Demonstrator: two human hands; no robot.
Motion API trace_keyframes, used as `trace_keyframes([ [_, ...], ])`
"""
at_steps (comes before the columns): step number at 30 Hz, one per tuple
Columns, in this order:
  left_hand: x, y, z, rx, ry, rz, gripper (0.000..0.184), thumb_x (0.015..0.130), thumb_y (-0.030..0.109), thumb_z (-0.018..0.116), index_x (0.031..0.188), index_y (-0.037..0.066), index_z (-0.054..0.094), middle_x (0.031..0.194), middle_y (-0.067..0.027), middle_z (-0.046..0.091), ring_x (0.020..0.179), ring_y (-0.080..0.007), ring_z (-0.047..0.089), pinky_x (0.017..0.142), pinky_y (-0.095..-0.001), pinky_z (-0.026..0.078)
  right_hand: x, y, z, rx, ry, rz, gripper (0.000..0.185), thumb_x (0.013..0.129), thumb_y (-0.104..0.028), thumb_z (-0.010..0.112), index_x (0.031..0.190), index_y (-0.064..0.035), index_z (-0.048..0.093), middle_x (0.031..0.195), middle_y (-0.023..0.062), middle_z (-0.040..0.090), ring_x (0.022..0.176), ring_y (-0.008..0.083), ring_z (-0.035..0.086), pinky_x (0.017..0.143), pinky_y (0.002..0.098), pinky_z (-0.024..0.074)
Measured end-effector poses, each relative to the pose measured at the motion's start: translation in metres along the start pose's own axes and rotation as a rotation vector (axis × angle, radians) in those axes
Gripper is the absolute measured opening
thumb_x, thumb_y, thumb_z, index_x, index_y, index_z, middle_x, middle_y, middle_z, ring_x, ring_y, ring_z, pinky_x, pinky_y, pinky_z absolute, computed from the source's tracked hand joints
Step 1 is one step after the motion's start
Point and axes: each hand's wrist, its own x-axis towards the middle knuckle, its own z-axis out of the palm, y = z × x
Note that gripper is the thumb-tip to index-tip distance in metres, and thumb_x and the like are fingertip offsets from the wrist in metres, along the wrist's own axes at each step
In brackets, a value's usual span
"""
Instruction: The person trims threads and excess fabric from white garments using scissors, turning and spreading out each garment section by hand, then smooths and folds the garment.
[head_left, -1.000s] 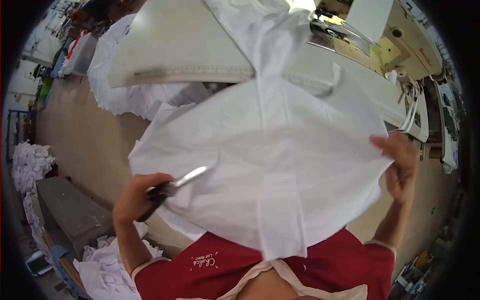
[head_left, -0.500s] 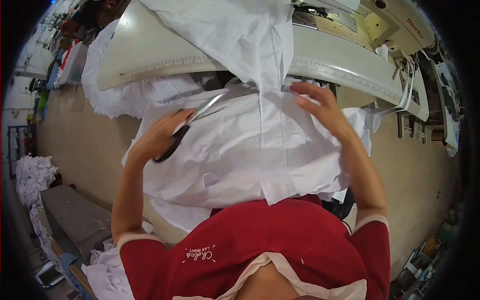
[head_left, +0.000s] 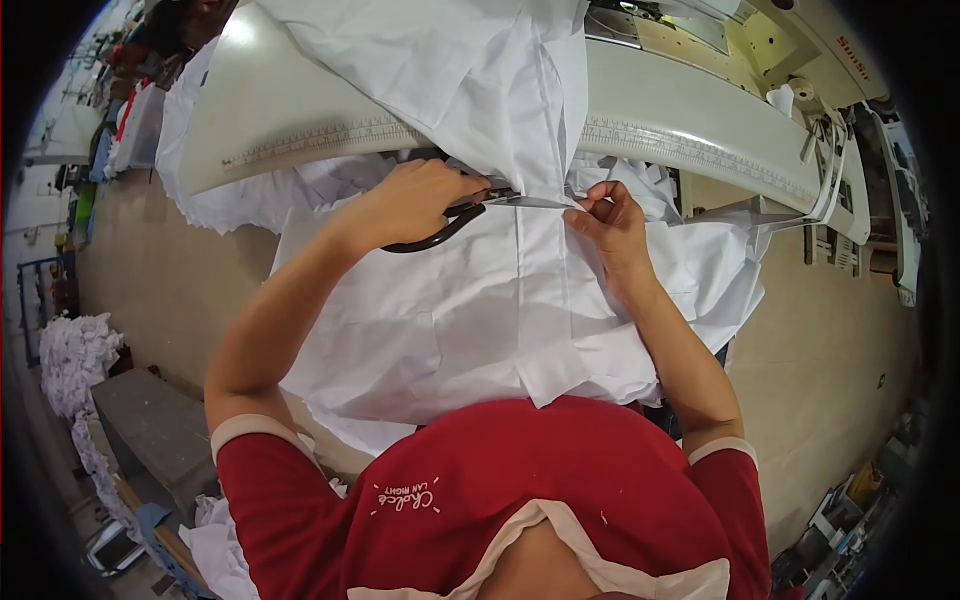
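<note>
Black-handled scissors (head_left: 437, 238) are gripped in my left hand (head_left: 425, 200), their blades pointing right across the white garment (head_left: 480, 310). The blades lie at the narrow strip of cloth just below the table edge, and the tips reach my right hand (head_left: 612, 225). Thumb and fingers of that hand pinch together at the blade tips; what they hold looks like the garment's edge or a thread, too small to be sure. The white cloth drapes from the tabletop down over my lap.
The sewing table (head_left: 690, 150) has a ruler printed along its front edge. A sewing machine (head_left: 820, 50) stands on it at the right. White cloth (head_left: 215, 150) is bundled behind the table at left. A grey box (head_left: 155, 425) sits at lower left.
My left hand has carried the scissors up and right to the strip by the table edge. My right hand has lowered slightly and closed into a pinch.
</note>
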Motion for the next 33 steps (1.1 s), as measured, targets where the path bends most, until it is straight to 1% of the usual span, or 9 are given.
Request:
trace_keyframes([
  [4, -0.001, 0.008, -0.016, 0.032, -0.164, -0.096, 0.032, 0.077, 0.007, 0.056, 0.108, 0.003, 0.061, 0.092, -0.0172, 0.064, 0.082, -0.0371, 0.058, 0.071, -0.0412, 0.045, 0.001, 0.005, -0.002, 0.020, 0.001, -0.023, 0.036, 0.072, 0.009, 0.065, 0.091, -0.0071, 0.040, 0.082, 0.0045, 0.056, 0.075, 0.0096, 0.053, 0.069, 0.0218, 0.0445],
  [7, -0.006, -0.004, -0.004, -0.050, 0.043, 0.087, 0.015, 0.072, 0.007, 0.055, 0.086, 0.004, 0.061, 0.074, -0.0170, 0.061, 0.068, -0.0394, 0.054, 0.058, -0.0450, 0.041, -0.001, 0.006, -0.002, 0.047, -0.012, -0.031, 0.036, 0.072, 0.008, 0.066, 0.091, -0.0072, 0.039, 0.083, 0.0041, 0.056, 0.074, 0.0092, 0.052, 0.069, 0.0212, 0.0442],
  [11, -0.004, -0.001, 0.001, -0.052, 0.148, 0.089, 0.021, 0.072, 0.007, 0.055, 0.092, 0.005, 0.062, 0.074, -0.0168, 0.061, 0.068, -0.0382, 0.055, 0.059, -0.0450, 0.041, -0.004, 0.006, 0.000, 0.026, 0.003, -0.058, 0.034, 0.071, 0.009, 0.065, 0.090, -0.0064, 0.040, 0.084, 0.0044, 0.055, 0.075, 0.0109, 0.052, 0.069, 0.0233, 0.0440],
  [14, -0.013, 0.000, -0.006, -0.009, 0.086, 0.048, 0.027, 0.073, 0.006, 0.056, 0.100, 0.006, 0.062, 0.080, -0.0165, 0.062, 0.071, -0.0363, 0.058, 0.063, -0.0435, 0.044, -0.007, 0.008, -0.004, -0.329, 0.114, -0.214, 0.031, 0.068, 0.011, 0.062, 0.088, -0.0043, 0.044, 0.087, 0.0063, 0.056, 0.077, 0.0138, 0.053, 0.072, 0.0262, 0.0444],
  [16, -0.041, 0.015, -0.028, -0.039, -0.083, -0.078, 0.037, 0.072, 0.000, 0.059, 0.109, 0.004, 0.060, 0.091, -0.0163, 0.064, 0.078, -0.0338, 0.061, 0.069, -0.0408, 0.048, -0.006, -0.003, -0.015, -0.596, 0.101, -0.603, 0.027, 0.068, 0.012, 0.057, 0.090, -0.0010, 0.051, 0.092, 0.0101, 0.057, 0.084, 0.0192, 0.054, 0.075, 0.0285, 0.0449],
  [21, -0.079, -0.028, -0.037, -0.028, 0.851, -0.078, 0.042, 0.069, -0.009, 0.061, 0.109, 0.004, 0.059, 0.095, -0.0152, 0.062, 0.089, -0.0309, 0.062, 0.079, -0.0375, 0.048, 0.013, -0.063, 0.002, -0.840, 0.076, -0.950, 0.034, 0.069, 0.013, 0.054, 0.099, -0.0029, 0.057, 0.106, 0.0138, 0.055, 0.097, 0.0285, 0.054, 0.079, 0.0335, 0.0464],
  [24, -0.054, -0.052, -0.070, 0.205, 0.919, -0.124, 0.041, 0.072, -0.006, 0.061, 0.111, 0.003, 0.057, 0.099, -0.0170, 0.061, 0.092, -0.0320, 0.059, 0.083, -0.0346, 0.046, 0.054, -0.089, 0.025, -1.102, 0.099, -1.147, 0.032, 0.070, 0.011, 0.056, 0.097, -0.0051, 0.058, 0.114, 0.0130, 0.053, 0.104, 0.0318, 0.051, 0.085, 0.0394, 0.0442],
  [28, -0.022, -0.112, -0.076, 0.039, 0.925, -0.049, 0.041, 0.072, -0.003, 0.065, 0.111, 0.005, 0.058, 0.094, -0.0160, 0.061, 0.087, -0.0328, 0.058, 0.079, -0.0347, 0.046, 0.096, -0.094, 0.027, -1.281, 0.069, -1.246, 0.030, 0.071, 0.008, 0.057, 0.097, -0.0083, 0.058, 0.113, 0.0102, 0.055, 0.114, 0.0329, 0.046, 0.093, 0.0469, 0.0385],
  [33, -0.046, -0.120, -0.064, 0.145, 0.979, -0.235, 0.033, 0.075, 0.000, 0.062, 0.107, 0.009, 0.058, 0.089, -0.0142, 0.063, 0.082, -0.0326, 0.059, 0.072, -0.0383, 0.046, 0.050, -0.112, 0.032, -1.055, -0.292, -1.304, 0.031, 0.069, 0.011, 0.058, 0.095, -0.0048, 0.053, 0.091, 0.0094, 0.061, 0.090, 0.0322, 0.059, 0.099, 0.0501, 0.0374],
])
